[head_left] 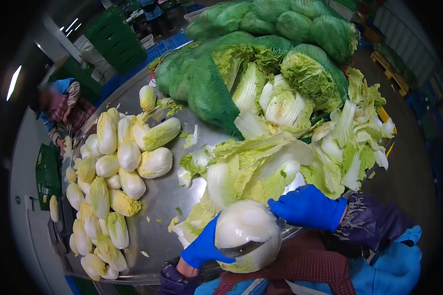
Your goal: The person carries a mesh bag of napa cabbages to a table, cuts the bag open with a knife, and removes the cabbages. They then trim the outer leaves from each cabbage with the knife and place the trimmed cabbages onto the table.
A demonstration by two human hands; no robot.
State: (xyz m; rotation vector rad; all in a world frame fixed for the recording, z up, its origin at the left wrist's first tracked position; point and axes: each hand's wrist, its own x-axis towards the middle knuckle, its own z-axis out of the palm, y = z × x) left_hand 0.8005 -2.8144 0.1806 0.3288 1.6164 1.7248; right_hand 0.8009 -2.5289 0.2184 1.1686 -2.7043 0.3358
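Note:
My left hand point(205, 244), in a blue glove, is wrapped round the left side of a napa cabbage point(248, 223). The cabbage is held close to my apron, its pale, wet-looking root end facing up. My right hand point(307, 206), also gloved in blue, is closed just to the cabbage's right. A dark knife blade point(245, 249) lies across the cabbage's front, partly sunk in or against it. The knife's handle is hidden, seemingly inside my right hand. Loose outer leaves point(251, 172) are heaped on the metal table point(157, 231) just beyond the cabbage.
Several trimmed cabbages point(128, 155) are piled on the left. Green mesh sacks point(202, 83) of whole cabbages stand at the back, one torn open. More leaves point(352, 132) hang over the right edge. A co-worker point(69, 105) stands far left, near a green crate point(48, 172).

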